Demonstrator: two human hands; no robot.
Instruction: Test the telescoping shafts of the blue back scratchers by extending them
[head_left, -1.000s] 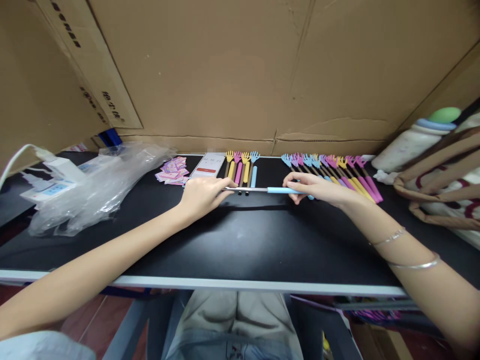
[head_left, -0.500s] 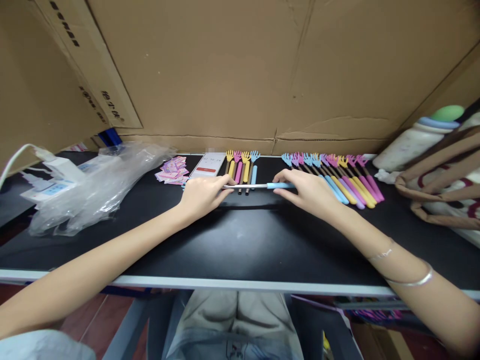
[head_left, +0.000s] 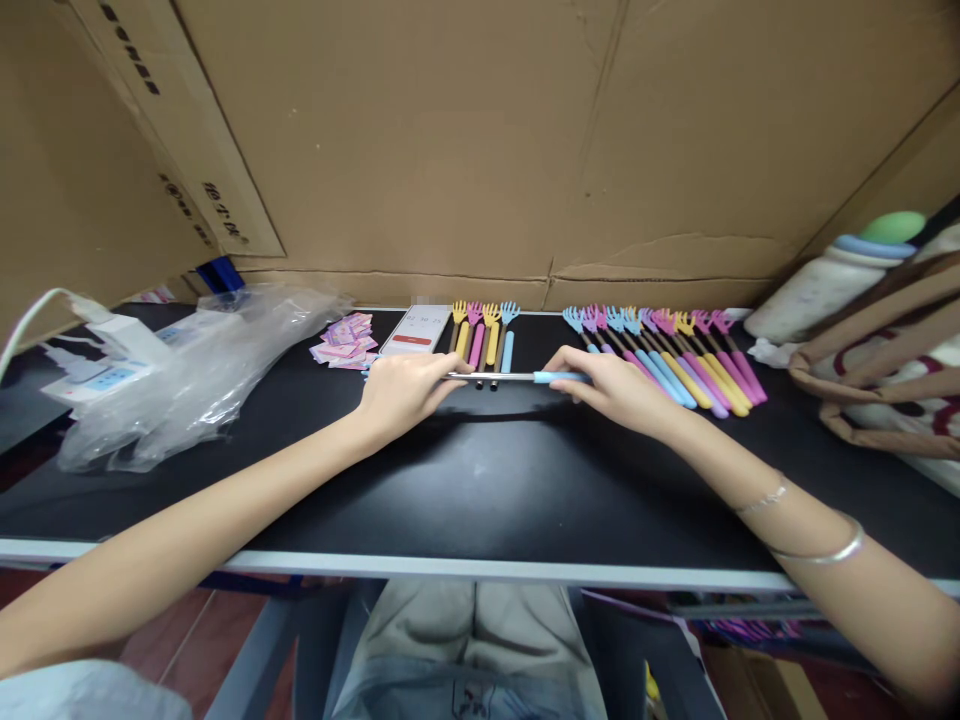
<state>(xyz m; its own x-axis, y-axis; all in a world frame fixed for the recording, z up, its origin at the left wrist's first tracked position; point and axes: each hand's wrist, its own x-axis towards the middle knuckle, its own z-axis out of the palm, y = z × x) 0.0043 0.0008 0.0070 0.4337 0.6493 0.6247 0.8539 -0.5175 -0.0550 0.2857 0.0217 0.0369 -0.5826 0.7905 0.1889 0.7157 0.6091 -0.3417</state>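
Note:
A telescopic back scratcher with a silver rod and light-blue grip is held level above the black table, between my two hands. My left hand is closed round its left end, with a bit of blue showing beyond the fingers. On the light-blue grip, my right hand pinches with thumb and fingers. Behind the rod lie pink, yellow and blue claw heads on dark rods, beside coloured grips. A slanted row of several back scratchers lies just right of my right hand.
Left of centre are a phone and a pile of small pink printed slips. Clear plastic bags lie by a white power strip. A white bottle and a fabric bag stand right. Cardboard walls the back.
My right hand has shifted its fingers on the blue grip, the thumb now tucked lower. The scratcher's rod has dipped very slightly. My left hand has barely moved.

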